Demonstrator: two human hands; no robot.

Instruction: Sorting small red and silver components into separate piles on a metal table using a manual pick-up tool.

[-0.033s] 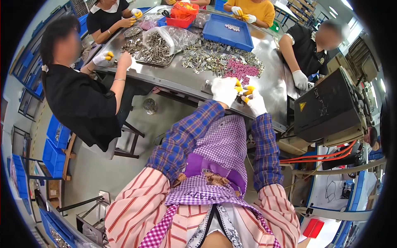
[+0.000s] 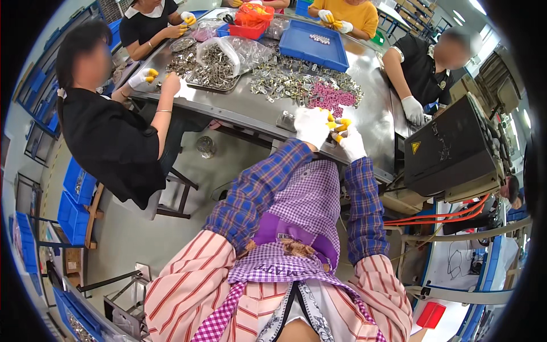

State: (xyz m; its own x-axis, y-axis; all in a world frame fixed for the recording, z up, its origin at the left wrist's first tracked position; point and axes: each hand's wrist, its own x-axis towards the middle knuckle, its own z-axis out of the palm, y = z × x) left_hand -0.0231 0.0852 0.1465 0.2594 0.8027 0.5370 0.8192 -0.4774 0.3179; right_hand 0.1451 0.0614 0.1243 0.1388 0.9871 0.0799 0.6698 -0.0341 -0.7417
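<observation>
Both my hands wear white gloves with yellow fingertips and meet at the near edge of the metal table [image 2: 259, 117]. My left hand [image 2: 311, 126] is closed, its fingertips pinched together close to the right ones. My right hand [image 2: 351, 142] is closed too, its thumb and fingers bent towards the left. Whatever small part lies between the fingertips is too small and covered to name. Just beyond them is a heap of pink ring-like parts [image 2: 332, 98], which runs into a wide spread of small metal parts [image 2: 279, 80]. A small clear bag or container [image 2: 285, 120] lies beside my left hand.
A blue tray [image 2: 313, 54] with a few pale pieces stands farther back. Left of it are a metal tray of parts [image 2: 196, 77] and a plastic bag [image 2: 250, 54]. Co-workers in gloves sit around the table. A dark machine box [image 2: 453, 148] stands close on my right.
My left hand has shifted very slightly to the right, and my right hand has barely moved. Both stay closed at the table edge.
</observation>
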